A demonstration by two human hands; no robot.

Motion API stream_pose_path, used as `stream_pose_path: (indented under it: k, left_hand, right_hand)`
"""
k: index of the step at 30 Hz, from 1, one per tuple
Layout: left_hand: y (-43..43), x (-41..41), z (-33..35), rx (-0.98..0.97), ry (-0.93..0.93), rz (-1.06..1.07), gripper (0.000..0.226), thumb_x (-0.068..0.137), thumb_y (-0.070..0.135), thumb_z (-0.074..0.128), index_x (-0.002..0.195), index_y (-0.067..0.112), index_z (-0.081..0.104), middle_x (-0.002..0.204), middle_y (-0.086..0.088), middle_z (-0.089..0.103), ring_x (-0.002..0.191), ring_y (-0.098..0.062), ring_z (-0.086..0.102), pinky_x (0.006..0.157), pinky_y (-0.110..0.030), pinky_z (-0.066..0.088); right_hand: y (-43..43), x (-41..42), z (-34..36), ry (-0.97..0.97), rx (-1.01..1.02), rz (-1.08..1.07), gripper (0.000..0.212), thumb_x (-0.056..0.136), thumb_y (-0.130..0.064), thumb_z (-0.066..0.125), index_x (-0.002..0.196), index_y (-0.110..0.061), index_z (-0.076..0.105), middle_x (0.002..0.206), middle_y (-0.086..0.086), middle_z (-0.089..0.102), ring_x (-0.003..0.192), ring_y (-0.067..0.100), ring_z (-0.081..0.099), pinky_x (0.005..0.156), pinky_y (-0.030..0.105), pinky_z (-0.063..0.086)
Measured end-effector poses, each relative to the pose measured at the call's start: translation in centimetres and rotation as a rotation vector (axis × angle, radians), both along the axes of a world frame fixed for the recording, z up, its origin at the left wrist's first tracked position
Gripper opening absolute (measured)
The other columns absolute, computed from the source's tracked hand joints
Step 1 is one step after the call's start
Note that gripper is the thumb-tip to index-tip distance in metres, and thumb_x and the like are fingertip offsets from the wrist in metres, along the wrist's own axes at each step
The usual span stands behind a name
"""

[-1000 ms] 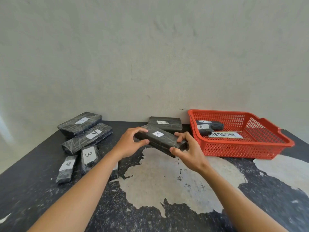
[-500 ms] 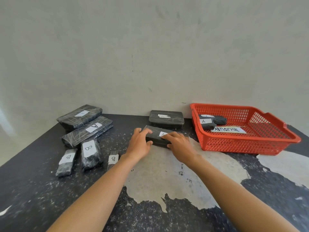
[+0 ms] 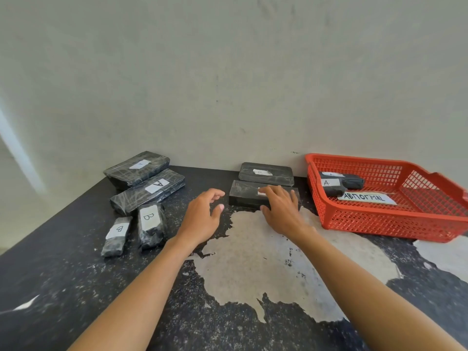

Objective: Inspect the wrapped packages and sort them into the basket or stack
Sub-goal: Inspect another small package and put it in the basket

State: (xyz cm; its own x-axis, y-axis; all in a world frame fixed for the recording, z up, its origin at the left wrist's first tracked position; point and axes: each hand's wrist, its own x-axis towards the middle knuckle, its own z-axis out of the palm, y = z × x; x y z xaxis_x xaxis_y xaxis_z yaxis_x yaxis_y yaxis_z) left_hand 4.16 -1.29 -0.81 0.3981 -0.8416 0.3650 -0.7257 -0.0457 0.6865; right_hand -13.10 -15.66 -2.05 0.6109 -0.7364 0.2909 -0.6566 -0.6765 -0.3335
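Package sits flat on the table; right hand rests fingers spread on it, left hand hovers beside, released.

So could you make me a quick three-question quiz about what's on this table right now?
1. True or false: the red basket holds a slip reading ABNORMAL.
2. Which hand rests on the package in front of the wall: A left, B right, C both?
3. What letter marks the two small packages at the left?

Key: 1 true. 2 B, the right hand; the left hand is off it, open. 3 B.
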Motion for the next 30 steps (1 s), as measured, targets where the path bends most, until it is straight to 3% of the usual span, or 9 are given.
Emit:
stream_pose_path:
  k: [5, 10, 12, 16, 19, 21, 23, 26, 30]
  left_hand:
    - [2.1, 1.6, 1.0, -0.102, 0.024, 0.043, 0.025, 0.098, 0.008, 0.054, 0.119, 0.018, 0.062, 0.110, 0.003, 0.068, 0.099, -0.007, 0.063, 0.086, -0.018, 0.049]
    - [4.3, 3.4, 1.2, -0.142, 0.072, 0.103, 0.025, 0.098, 0.006, 0.052, 0.118, 0.019, 0.061, 0.108, 0.004, 0.068, 0.100, -0.008, 0.064, 0.085, -0.014, 0.047]
    - [5.0, 3.8, 1.1, -0.129, 0.084, 0.116, 0.027, 0.098, 0.003, 0.050, 0.117, 0.019, 0.062, 0.107, 0.003, 0.068, 0.100, -0.009, 0.065, 0.084, -0.014, 0.046]
    - [5.6, 4.2, 0.8, -0.110, 0.090, 0.131, 0.029, 0.098, 0.001, 0.050, 0.117, 0.019, 0.062, 0.108, 0.001, 0.068, 0.102, -0.010, 0.065, 0.086, -0.016, 0.047]
    - [5.5, 3.9, 0.7, -0.080, 0.065, 0.113, 0.029, 0.097, 0.002, 0.052, 0.119, 0.017, 0.061, 0.111, 0.000, 0.067, 0.102, -0.009, 0.063, 0.084, -0.013, 0.045]
    - [5.1, 3.5, 0.7, -0.038, 0.052, 0.082, 0.030, 0.096, 0.004, 0.055, 0.122, 0.018, 0.061, 0.117, 0.000, 0.066, 0.108, -0.011, 0.061, 0.090, -0.020, 0.047]
    - [4.4, 3.0, 0.7, 0.003, 0.025, 0.069, 0.031, 0.096, 0.008, 0.058, 0.125, 0.020, 0.060, 0.126, 0.001, 0.062, 0.118, -0.014, 0.057, 0.100, -0.031, 0.047]
    - [3.1, 2.1, 0.7, 0.060, 0.004, 0.057, 0.036, 0.096, 0.016, 0.060, 0.131, 0.021, 0.057, 0.138, 0.002, 0.054, 0.128, -0.016, 0.049, 0.106, -0.033, 0.041]
    - [1.2, 1.0, 0.9, 0.105, 0.207, 0.007, 0.039, 0.093, 0.019, 0.065, 0.131, 0.026, 0.057, 0.128, 0.000, 0.061, 0.109, -0.014, 0.059, 0.093, -0.027, 0.044]
  right_hand:
    - [5.9, 2.7, 0.4, -0.024, 0.046, 0.146, 0.048, 0.095, -0.054, 0.050, 0.135, -0.028, 0.051, 0.141, -0.005, 0.049, 0.135, 0.018, 0.038, 0.113, 0.041, 0.020]
    - [10.2, 5.7, -0.1, 0.091, 0.154, 0.244, 0.084, 0.079, -0.082, 0.044, 0.138, -0.023, 0.048, 0.143, 0.000, 0.048, 0.135, 0.022, 0.037, 0.110, 0.047, 0.023]
    - [11.6, 6.8, -0.4, 0.104, 0.151, 0.225, 0.088, 0.074, -0.086, 0.043, 0.134, -0.023, 0.052, 0.139, 0.002, 0.049, 0.134, 0.024, 0.034, 0.108, 0.046, 0.024]
    - [12.9, 8.7, -1.2, 0.114, 0.111, 0.168, 0.074, 0.076, -0.081, 0.047, 0.118, -0.021, 0.060, 0.130, 0.004, 0.052, 0.130, 0.028, 0.032, 0.104, 0.045, 0.026]
    - [12.3, 8.7, -0.7, 0.107, 0.203, 0.120, 0.039, 0.084, -0.059, 0.055, 0.090, -0.021, 0.058, 0.117, 0.006, 0.056, 0.118, 0.030, 0.042, 0.097, 0.046, 0.031]
    - [11.4, 8.1, -0.1, 0.078, 0.246, 0.106, 0.022, 0.087, -0.043, 0.056, 0.080, -0.021, 0.052, 0.102, 0.005, 0.058, 0.103, 0.030, 0.050, 0.088, 0.043, 0.035]
    - [10.2, 7.1, 0.2, 0.055, 0.274, 0.116, 0.014, 0.091, -0.033, 0.057, 0.096, -0.020, 0.060, 0.098, 0.004, 0.062, 0.091, 0.026, 0.054, 0.082, 0.039, 0.038]
    - [8.7, 5.1, 1.0, -0.031, 0.377, 0.158, 0.026, 0.094, -0.021, 0.059, 0.120, -0.017, 0.060, 0.107, 0.005, 0.067, 0.086, 0.018, 0.059, 0.069, 0.024, 0.046]
    - [6.9, 3.0, 2.1, -0.150, 0.371, 0.154, 0.030, 0.094, -0.020, 0.062, 0.125, -0.018, 0.060, 0.100, -0.002, 0.066, 0.081, 0.011, 0.060, 0.064, 0.019, 0.044]
